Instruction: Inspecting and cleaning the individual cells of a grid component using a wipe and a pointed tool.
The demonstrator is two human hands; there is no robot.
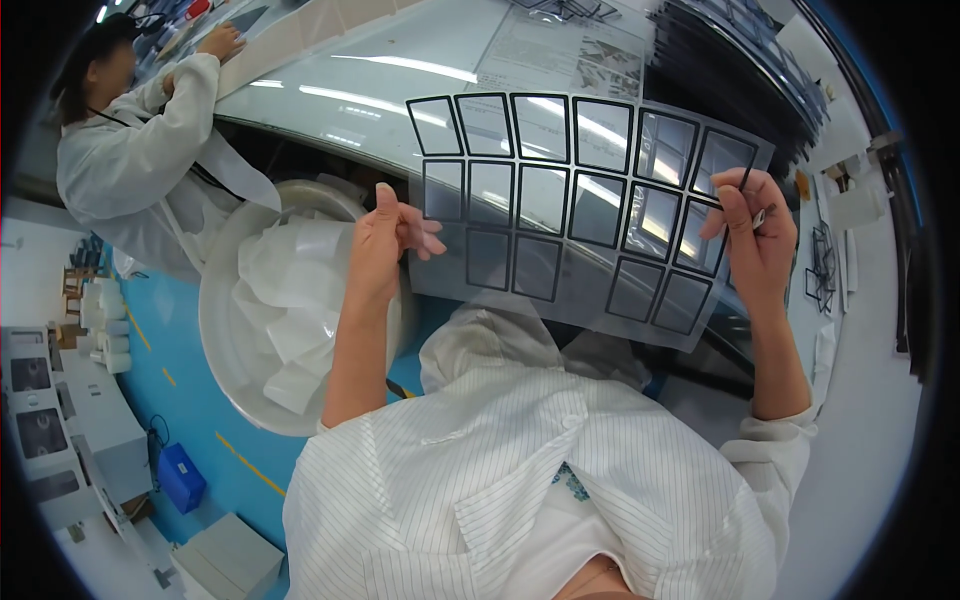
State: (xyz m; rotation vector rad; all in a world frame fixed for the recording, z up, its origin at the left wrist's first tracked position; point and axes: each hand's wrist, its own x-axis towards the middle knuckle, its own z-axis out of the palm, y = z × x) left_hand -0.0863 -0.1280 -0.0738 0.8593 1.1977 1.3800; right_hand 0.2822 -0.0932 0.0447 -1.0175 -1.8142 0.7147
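A clear sheet [440, 270] carrying rows of thin black rectangular frames lies over the near edge of the glass-topped table. At its right side, my right hand [765, 240] has thumb and fingers pinched at the lower corner of the top-right black frame [706, 150]. A small, thin, pale-tipped object [759, 217] shows among those fingers; its kind is not clear. My left hand [385, 240] is by the sheet's left edge, thumb up and fingers loosely apart, with nothing in it. In the bottom row, one place between the frames is bare.
To my left stands a large round white bin [215, 340] full of crumpled translucent sheets [290, 290]. A co-worker [140, 150] in a white coat works at the far left. Black strips [720, 60] pile up at the back right, beside a printed paper [560, 60].
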